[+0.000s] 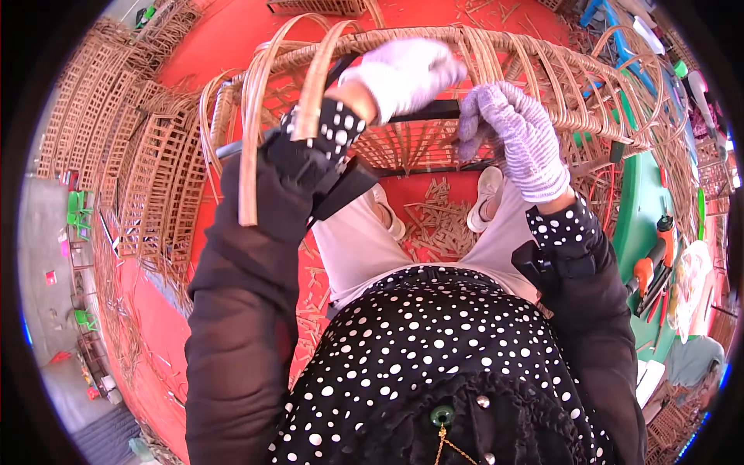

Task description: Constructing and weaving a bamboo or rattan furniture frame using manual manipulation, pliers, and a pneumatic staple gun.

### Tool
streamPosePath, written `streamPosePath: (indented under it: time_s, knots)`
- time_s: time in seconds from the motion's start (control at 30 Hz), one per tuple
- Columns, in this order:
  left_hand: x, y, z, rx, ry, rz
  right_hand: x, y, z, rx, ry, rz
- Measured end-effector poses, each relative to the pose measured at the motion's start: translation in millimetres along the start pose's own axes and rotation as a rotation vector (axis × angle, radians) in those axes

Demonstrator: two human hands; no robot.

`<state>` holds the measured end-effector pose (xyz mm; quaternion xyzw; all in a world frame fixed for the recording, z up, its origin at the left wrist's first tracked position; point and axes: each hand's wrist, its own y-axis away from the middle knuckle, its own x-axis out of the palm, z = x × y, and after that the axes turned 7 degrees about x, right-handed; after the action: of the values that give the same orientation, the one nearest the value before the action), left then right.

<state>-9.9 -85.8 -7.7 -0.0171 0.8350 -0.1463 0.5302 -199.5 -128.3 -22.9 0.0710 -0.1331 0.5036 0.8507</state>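
At the left of the frame stacked rattan panels (147, 178) stand on the red floor (232, 39). Loose rattan strips (252, 124) arch over the left forearm. Upper centre, the left hand (403, 74), in a white glove, is curled around the rim of the rattan frame (542, 62), which spans the top of the frame. Just beside it the right hand (515, 136), in a knitted glove, is clenched on the weave. Cut rattan scraps (434, 225) lie between the feet. At the right edge an orange power tool (655, 260) rests on a green table (639, 201)
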Motion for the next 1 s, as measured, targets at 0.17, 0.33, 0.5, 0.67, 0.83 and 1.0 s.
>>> streamPosePath:
  time_s: [0.17,0.33,0.5,0.67,0.83,1.0]
  knots:
    - [1,39,-35,0.006,-0.142,0.009,-11,0,0,-0.041,0.049,0.012]
    - [-4,48,-42,-0.044,-0.143,0.142,28,38,5,0.173,0.113,0.085]
    - [-6,42,-37,-0.006,0.078,0.017,21,58,-4,0.295,-0.066,-0.027]
    - [-4,40,-46,-0.068,0.075,0.063,25,66,-15,0.335,-0.140,-0.002]
    - [5,49,-35,-0.024,-0.030,0.036,26,68,-27,0.382,-0.178,0.030]
    - [-4,45,-45,-0.001,-0.009,0.037,11,65,-54,0.404,-0.209,0.021]
